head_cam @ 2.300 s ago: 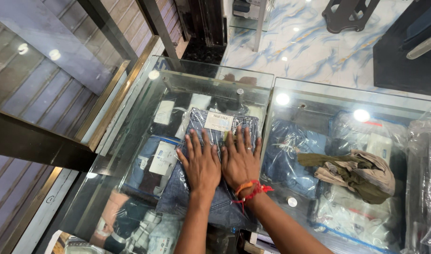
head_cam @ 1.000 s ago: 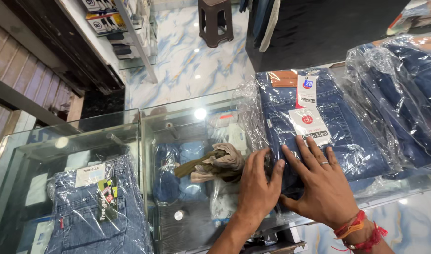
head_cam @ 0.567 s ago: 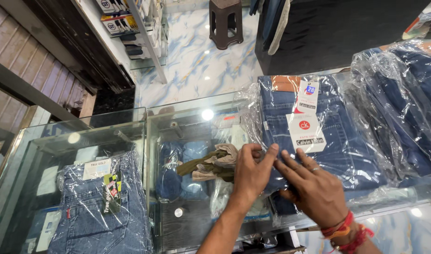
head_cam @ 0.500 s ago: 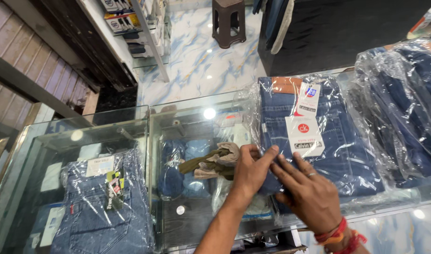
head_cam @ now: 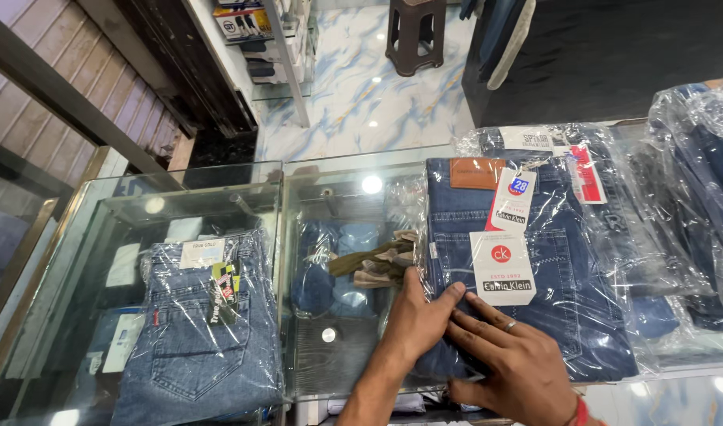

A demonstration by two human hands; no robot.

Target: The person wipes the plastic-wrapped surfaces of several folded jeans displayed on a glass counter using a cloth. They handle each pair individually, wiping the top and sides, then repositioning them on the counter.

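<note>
Both the left hand (head_cam: 415, 317) and the right hand (head_cam: 510, 364) press flat, gripping nothing, on the plastic-wrapped dark jeans (head_cam: 527, 260) at lower centre (slick wrap on the glass counter (head_cam: 338, 170)), which could slide off.

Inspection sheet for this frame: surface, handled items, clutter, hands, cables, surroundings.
Surface: glass display counter, see-through, more stock inside.
Handled items: dark blue jeans pack in clear plastic, flat on the counter, paper tags on top.
Clutter: lighter jeans pack at left; more bagged jeans at right; olive cloth seems to lie under the glass.
Hands: left hand and right hand both pressed flat on the dark pack's near left corner; ring and red wrist thread on the right.
Cables: nothing seen.
Surroundings: marble-pattern floor, dark stool, shelving.
</note>
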